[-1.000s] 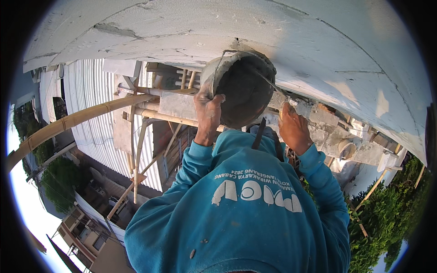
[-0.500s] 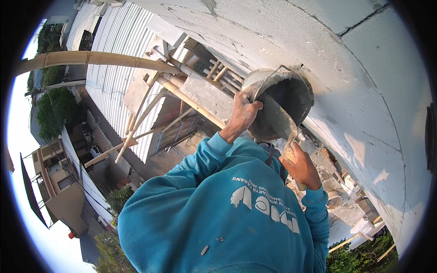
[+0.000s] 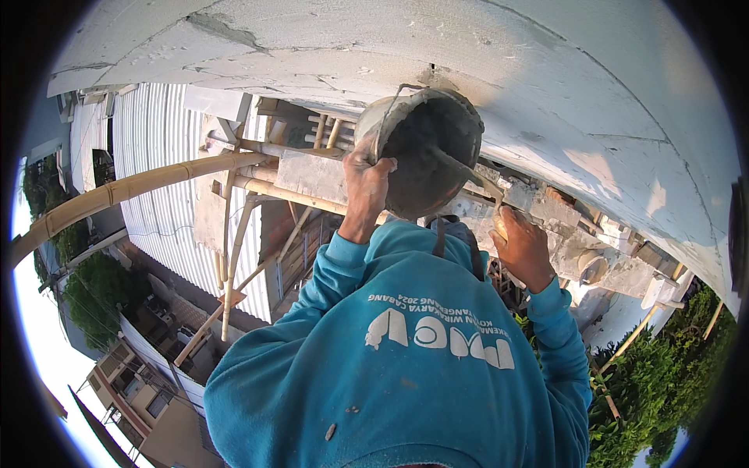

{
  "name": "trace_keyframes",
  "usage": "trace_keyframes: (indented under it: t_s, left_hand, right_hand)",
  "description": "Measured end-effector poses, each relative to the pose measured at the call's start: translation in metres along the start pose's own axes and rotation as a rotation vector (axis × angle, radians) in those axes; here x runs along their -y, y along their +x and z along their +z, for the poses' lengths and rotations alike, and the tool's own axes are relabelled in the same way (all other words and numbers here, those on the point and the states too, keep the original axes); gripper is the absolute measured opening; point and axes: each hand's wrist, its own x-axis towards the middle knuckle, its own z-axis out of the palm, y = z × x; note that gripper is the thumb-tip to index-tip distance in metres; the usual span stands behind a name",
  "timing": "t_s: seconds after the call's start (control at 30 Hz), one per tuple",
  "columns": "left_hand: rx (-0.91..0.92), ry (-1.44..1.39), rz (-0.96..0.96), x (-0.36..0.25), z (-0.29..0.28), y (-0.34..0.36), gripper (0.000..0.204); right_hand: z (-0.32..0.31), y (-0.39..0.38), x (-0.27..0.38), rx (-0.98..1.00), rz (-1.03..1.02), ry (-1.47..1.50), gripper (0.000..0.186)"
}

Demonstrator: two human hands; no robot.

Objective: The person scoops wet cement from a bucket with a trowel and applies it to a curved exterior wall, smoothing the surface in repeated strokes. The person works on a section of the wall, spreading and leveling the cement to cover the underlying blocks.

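Observation:
My left hand [image 3: 367,183] is closed around the near-left rim of a mortar-caked bucket [image 3: 466,117], which tilts so that its dark mouth faces me. In my right hand [image 3: 523,246] is the handle of a trowel [image 3: 460,166]. The trowel's blade reaches over the right rim into the bucket, and its tip lies in the shadowed inside. How much mortar the bucket holds is too dark to tell. A wire handle [image 3: 388,117] stands up along the bucket's far left side, close to the wall.
A pale block wall [image 3: 546,93] runs along the far side and right. Bamboo scaffold poles [image 3: 133,183] and a plank [image 3: 312,175] lie to the left. Mortar-covered boards [image 3: 558,226] stretch to the right. Far below are a corrugated roof [image 3: 160,156], houses and trees.
The view has turned, bringing the wall across the top. The trowel's blade, broadside across the bucket's mouth before, now points into it edge-on. My left hand keeps hold of the rim.

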Motion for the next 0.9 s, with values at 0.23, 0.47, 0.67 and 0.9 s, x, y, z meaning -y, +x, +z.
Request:
trace_keyframes:
  t_s: [0.23,0.47,0.67,0.9]
  left_hand:
    - [0.067,0.048,0.078,0.003,0.028,-0.004,0.051]
    - [0.188,-0.016,-0.038,-0.001,0.038,0.000,0.054]
    - [0.287,-0.182,-0.098,0.005,0.057,0.004,0.052]
    - [0.389,-0.264,-0.178,0.017,0.091,0.010,0.045]
  right_hand:
    - [0.027,0.001,0.000,0.213,-0.056,0.281,0.063]
    - [0.014,-0.020,-0.026,0.473,0.152,1.032,0.065]
    - [0.055,-0.060,-0.046,0.126,0.161,1.271,0.038]
    - [0.096,-0.079,-0.044,-0.049,0.257,1.192,0.052]
